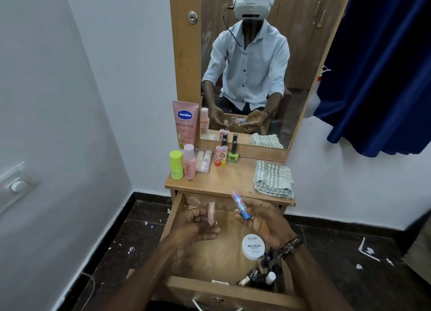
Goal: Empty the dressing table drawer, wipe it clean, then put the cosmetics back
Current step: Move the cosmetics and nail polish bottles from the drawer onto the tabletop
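The wooden drawer (177,208) is pulled open below the table top. Over it my left hand (198,224) pinches a small pale pink tube (211,213), held upright. My right hand (263,219) grips a blue and pink lip balm stick (240,204), tilted up to the left. Inside the drawer lie a round white nail polish remover tub (253,246) and several small dark cosmetics (261,275) in the near right corner. On the table top (233,180) stand a Vaseline tube (185,124), a green stick (176,164), a pink bottle (189,162), two lip balms (221,155) and a green nail polish (233,152).
A folded checked cloth (274,178) lies on the table's right side. The mirror (256,65) behind shows the person seated. A blue curtain (382,65) hangs at the right. White walls close in on the left, and scraps litter the dark floor (130,240).
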### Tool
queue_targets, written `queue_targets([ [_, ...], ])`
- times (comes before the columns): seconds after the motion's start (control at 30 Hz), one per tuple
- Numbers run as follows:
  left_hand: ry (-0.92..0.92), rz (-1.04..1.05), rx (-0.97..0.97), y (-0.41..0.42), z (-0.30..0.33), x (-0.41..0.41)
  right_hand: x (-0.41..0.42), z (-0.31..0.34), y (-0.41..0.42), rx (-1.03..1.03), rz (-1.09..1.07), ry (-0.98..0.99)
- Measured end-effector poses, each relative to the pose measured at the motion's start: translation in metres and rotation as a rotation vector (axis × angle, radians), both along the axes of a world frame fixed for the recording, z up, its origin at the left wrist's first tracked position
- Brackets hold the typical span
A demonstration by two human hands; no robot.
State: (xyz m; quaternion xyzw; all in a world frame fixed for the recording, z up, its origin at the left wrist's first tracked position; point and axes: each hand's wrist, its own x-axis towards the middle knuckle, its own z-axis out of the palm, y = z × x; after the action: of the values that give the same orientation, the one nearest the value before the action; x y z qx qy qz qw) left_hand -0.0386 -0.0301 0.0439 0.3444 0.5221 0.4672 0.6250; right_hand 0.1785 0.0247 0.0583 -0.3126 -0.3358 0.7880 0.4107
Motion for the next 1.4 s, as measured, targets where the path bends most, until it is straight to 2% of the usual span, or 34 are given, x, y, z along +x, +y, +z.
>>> queue_targets([
  [0.17, -0.088, 0.047, -0.002, 0.006, 0.003, 0.005, 0.001, -0.007, 0.002, 0.094, 0.195, 0.109],
  [0.33, -0.087, 0.091, 0.1, 0.017, 0.013, 0.01, -0.006, 0.006, 0.012, 0.088, 0.038, 0.121],
  [0.47, -0.005, 0.141, 0.212, 0.038, 0.029, 0.02, -0.014, 0.024, 0.024, 0.178, -0.239, -0.153],
  [0.6, 0.292, 0.298, 0.374, 0.065, 0.045, 0.039, -0.025, 0.034, 0.047, 0.368, -0.424, -0.468],
  [0.7, 0.523, 0.304, 0.464, 0.087, 0.044, 0.049, -0.038, 0.038, 0.073, 0.53, -0.519, -0.776],
  [0.77, 0.626, 0.312, 0.48, 0.095, 0.037, 0.053, -0.05, 0.042, 0.087, 0.539, -0.569, -0.887],
  [0.87, 0.73, 0.35, 0.482, 0.095, 0.025, 0.058, -0.065, 0.038, 0.108, 0.555, -0.593, -0.993],
  [1.03, 0.737, 0.386, 0.519, 0.096, 0.012, 0.055, -0.077, 0.023, 0.12, 0.568, -0.561, -1.171],
  [1.4, 0.68, 0.397, 0.519, 0.096, 0.003, 0.052, -0.085, 0.016, 0.121, 0.593, -0.589, -1.212],
])
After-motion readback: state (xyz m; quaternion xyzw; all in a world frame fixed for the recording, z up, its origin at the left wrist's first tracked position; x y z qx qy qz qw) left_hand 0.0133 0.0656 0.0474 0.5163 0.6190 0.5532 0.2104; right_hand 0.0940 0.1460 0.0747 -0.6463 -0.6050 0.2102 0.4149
